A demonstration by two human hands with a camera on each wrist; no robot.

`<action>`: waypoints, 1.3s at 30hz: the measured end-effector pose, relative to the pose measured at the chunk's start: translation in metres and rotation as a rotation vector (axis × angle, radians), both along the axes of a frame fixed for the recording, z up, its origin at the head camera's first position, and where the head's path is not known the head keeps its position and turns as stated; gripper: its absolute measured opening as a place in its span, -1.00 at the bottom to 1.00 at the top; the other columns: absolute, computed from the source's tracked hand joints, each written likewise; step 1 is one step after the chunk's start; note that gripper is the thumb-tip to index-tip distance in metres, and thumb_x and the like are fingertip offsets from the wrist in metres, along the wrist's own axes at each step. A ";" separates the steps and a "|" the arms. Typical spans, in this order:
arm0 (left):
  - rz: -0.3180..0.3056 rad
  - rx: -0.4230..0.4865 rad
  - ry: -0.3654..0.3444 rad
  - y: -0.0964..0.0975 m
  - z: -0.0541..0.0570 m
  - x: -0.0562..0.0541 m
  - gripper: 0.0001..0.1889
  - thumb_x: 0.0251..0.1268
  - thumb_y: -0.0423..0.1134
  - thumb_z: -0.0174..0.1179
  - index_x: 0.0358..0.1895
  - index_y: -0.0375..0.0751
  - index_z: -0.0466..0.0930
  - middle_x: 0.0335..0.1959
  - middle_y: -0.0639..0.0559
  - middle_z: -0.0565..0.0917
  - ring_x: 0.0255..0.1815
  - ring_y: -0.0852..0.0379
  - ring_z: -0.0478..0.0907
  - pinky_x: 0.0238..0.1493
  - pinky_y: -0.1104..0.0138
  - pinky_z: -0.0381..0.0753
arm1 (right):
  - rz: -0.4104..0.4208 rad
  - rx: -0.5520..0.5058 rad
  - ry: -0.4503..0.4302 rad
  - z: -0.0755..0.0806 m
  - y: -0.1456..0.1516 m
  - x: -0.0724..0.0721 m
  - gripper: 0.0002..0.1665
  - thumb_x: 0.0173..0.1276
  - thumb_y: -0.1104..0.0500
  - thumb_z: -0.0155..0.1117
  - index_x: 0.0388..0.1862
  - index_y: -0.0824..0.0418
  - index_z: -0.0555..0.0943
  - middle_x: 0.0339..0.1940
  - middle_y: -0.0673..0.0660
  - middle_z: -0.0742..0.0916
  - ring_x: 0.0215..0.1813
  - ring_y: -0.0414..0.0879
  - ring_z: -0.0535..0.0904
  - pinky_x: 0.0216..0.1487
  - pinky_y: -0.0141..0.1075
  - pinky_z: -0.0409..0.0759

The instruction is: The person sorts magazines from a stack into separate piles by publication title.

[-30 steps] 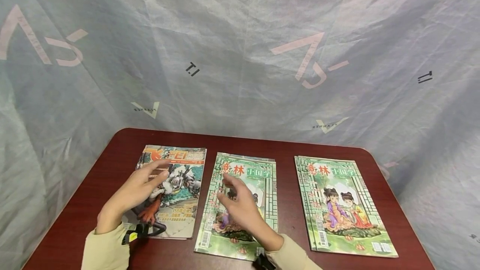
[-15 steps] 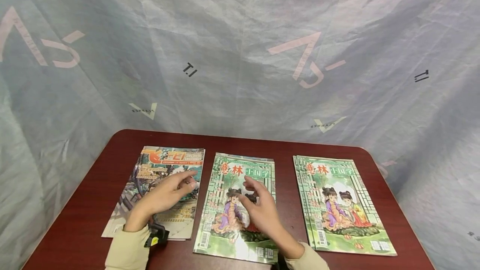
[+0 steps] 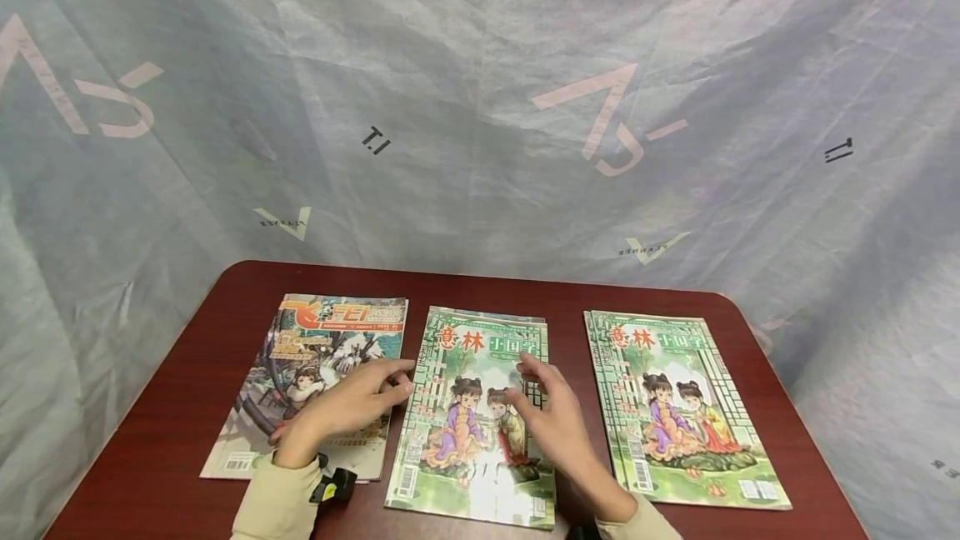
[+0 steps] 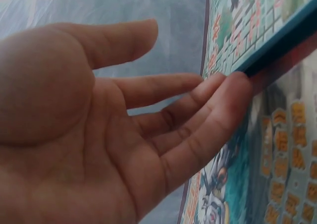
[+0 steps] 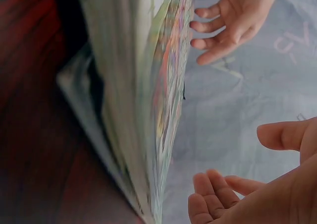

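Green-covered magazines (image 3: 480, 407) lie in a slightly uneven stack at the table's middle. My left hand (image 3: 348, 402) reaches across the left stack of magazines (image 3: 345, 348), its fingertips near the middle stack's left edge. In the left wrist view, the fingers (image 4: 193, 135) extend toward that edge with nothing in the palm; contact is hard to tell. Over the middle stack's right side is my right hand (image 3: 558, 423), thumb and fingers apart and holding nothing. The right wrist view shows the stack's side with its page edges (image 5: 121, 100), one lower magazine sticking out.
To the right lies another stack of green magazines (image 3: 697, 415), its covers slightly offset. The dark red table (image 3: 570, 373) has rounded back corners. A grey printed cloth (image 3: 465, 107) hangs behind it and at both sides.
Both hands have moved right. The left hand has crossed the left stack toward the middle one, and the right hand has gone from above the middle stack's cover to its right side.
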State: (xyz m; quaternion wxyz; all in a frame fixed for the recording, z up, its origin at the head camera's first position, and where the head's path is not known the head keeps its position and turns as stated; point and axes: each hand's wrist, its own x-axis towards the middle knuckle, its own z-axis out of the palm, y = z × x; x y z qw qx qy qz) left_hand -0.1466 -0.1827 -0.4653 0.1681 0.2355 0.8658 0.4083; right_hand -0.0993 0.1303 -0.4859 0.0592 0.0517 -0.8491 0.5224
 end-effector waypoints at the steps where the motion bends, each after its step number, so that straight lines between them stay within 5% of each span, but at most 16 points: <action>1: 0.001 0.002 -0.006 0.001 0.000 0.000 -0.43 0.80 -0.18 0.13 0.55 -0.63 0.41 0.04 -0.08 0.73 -0.27 0.16 0.60 -0.20 0.26 0.56 | -0.006 -0.001 -0.005 -0.001 0.002 0.000 -0.33 0.54 0.31 0.47 0.56 0.41 0.54 0.27 0.34 0.73 0.34 0.28 0.66 0.46 0.28 0.55; 16: 0.022 0.023 -0.085 0.007 -0.005 0.002 -0.38 0.76 -0.20 0.18 0.50 -0.75 0.37 -0.08 -0.11 0.69 -0.38 0.07 0.72 -0.26 0.28 0.70 | -0.048 0.044 -0.066 -0.009 0.027 -0.007 -0.28 0.57 0.28 0.46 0.60 0.47 0.48 0.31 0.38 0.69 0.35 0.31 0.67 0.40 0.22 0.62; 25: 0.018 -0.008 -0.095 0.010 -0.004 0.002 -0.40 0.79 -0.18 0.15 0.51 -0.72 0.39 -0.27 -0.04 0.58 -0.40 0.09 0.75 -0.23 0.25 0.63 | -0.042 0.047 -0.182 -0.014 0.044 -0.014 -0.15 0.52 0.28 0.51 0.63 0.58 0.37 0.18 0.36 0.64 0.02 0.03 0.66 -0.13 -0.31 0.67; 35: -0.013 -0.028 -0.027 0.008 -0.014 -0.002 -0.39 0.80 -0.10 0.12 0.43 -0.72 0.47 -0.36 0.02 0.56 -0.46 0.17 0.70 -0.10 0.15 0.61 | 0.008 0.053 -0.274 -0.013 0.051 -0.017 -0.13 0.54 0.27 0.49 0.61 0.66 0.32 0.20 0.41 0.66 -0.08 0.00 0.70 -0.30 -0.24 0.72; 39: -0.024 -0.013 0.004 0.005 -0.032 -0.007 -0.49 0.79 -0.03 0.14 0.25 -0.54 0.63 -0.43 0.12 0.54 -0.52 0.19 0.64 -0.19 0.22 0.56 | 0.010 -0.017 -0.334 -0.010 0.052 -0.017 -0.15 0.57 0.31 0.43 0.65 0.64 0.29 0.18 0.39 0.69 -0.09 0.01 0.72 -0.31 -0.15 0.79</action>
